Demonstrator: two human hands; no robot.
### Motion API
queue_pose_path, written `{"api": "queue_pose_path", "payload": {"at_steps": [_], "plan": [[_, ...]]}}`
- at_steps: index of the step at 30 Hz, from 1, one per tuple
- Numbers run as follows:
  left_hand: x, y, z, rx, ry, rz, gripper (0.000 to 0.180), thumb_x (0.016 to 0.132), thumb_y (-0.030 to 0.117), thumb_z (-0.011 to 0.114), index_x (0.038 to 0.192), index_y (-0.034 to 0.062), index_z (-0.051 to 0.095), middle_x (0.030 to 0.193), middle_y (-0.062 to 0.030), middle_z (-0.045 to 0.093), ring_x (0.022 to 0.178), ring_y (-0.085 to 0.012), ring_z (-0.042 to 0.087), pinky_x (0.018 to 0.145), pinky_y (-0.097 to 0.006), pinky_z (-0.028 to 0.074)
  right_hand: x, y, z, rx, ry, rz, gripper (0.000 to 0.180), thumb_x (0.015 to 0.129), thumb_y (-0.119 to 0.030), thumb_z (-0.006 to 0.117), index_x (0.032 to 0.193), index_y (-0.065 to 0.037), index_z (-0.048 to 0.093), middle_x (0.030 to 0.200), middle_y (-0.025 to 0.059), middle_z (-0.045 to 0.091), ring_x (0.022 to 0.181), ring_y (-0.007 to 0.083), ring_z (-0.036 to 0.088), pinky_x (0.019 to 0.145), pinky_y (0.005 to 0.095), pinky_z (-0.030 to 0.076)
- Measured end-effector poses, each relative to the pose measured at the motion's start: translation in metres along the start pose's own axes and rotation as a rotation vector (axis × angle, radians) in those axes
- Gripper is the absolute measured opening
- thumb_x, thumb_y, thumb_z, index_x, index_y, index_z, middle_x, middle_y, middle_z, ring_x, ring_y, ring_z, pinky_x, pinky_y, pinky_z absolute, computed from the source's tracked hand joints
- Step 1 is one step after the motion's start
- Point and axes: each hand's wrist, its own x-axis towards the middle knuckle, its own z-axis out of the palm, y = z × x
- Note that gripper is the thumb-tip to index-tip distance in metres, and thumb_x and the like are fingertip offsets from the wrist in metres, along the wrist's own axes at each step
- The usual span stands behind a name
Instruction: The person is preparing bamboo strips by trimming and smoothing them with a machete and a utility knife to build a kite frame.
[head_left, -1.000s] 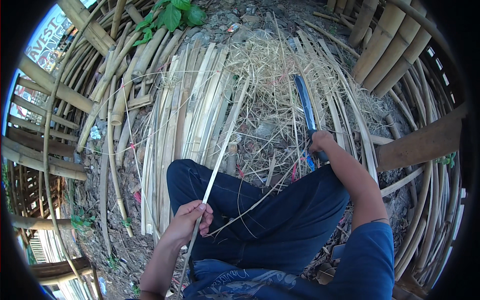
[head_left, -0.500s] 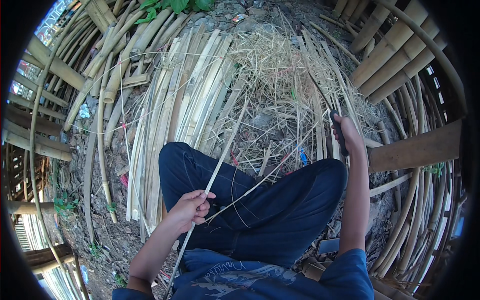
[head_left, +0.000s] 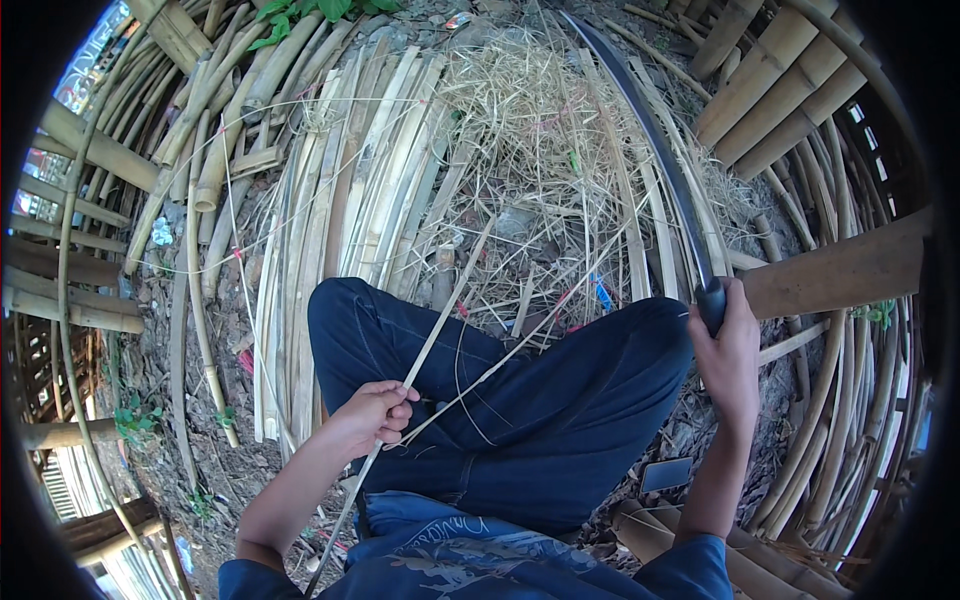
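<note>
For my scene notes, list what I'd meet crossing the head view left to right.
Pale crumpled scrap, left hand holding a thin strip, blue scrap, dark rectangle, right hand gripping a knife handle.

Room between the left hand (head_left: 380, 412) and the right hand (head_left: 728, 345): left open above the legs (head_left: 560, 410); crossed lower down by a thin loose strip (head_left: 500, 366). Ahead of the left grip: divided by the held bamboo strip (head_left: 448, 303), slanted forward and rightward, its tail extended behind the same grip. Ahead of the right grip: barred by a long curved blade (head_left: 661, 148), angled forward and leftward. Right of the right grip: blocked nearby by a thick bamboo pole (head_left: 840, 270).
</note>
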Motion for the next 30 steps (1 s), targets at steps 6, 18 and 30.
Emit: {"api": "queue_pose_path", "payload": {"at_steps": [6,18,30], "plan": [[-0.028,0.000,0.025,0.029,0.058,0.092,0.023,0.105,0.021,0.039,0.098,0.0046,0.053,0.062,0.0043,0.032,0.047,-0.0043,0.024,0.040,-0.022,0.018,-0.026,-0.046,0.071,0.028,-0.380,-0.284,0.055,0.085,-0.051,0.066,0.093,0.003,0.060,0.064,0.0175,0.063,0.054,0.0342,0.064,0.049,0.0406,0.050],[-0.079,-0.037,0.047,0.144,0.035,0.371,0.030,0.106,0.024,0.035,0.084,0.0063,0.044,0.058,0.0040,0.029,0.043,-0.0033,0.025,0.038,-0.023,0.019,-0.015,-0.071,0.084,0.020,-0.374,-0.473,0.055,0.089,-0.052,0.060,0.072,0.000,0.055,0.051,0.0164,0.057,0.045,0.0340,0.060,0.044,0.0414,0.049],[-0.093,-0.048,0.054,0.171,-0.015,0.377,0.035,0.106,0.033,0.035,0.084,0.0078,0.043,0.059,0.0022,0.028,0.044,-0.0046,0.023,0.039,-0.023,0.019,0.000,-0.067,0.071,-0.037,-0.201,-0.729,0.053,0.086,-0.053,0.063,0.070,-0.003,0.053,0.052,0.0132,0.057,0.042,0.0285,0.058,0.041,0.0375,0.046]]}}
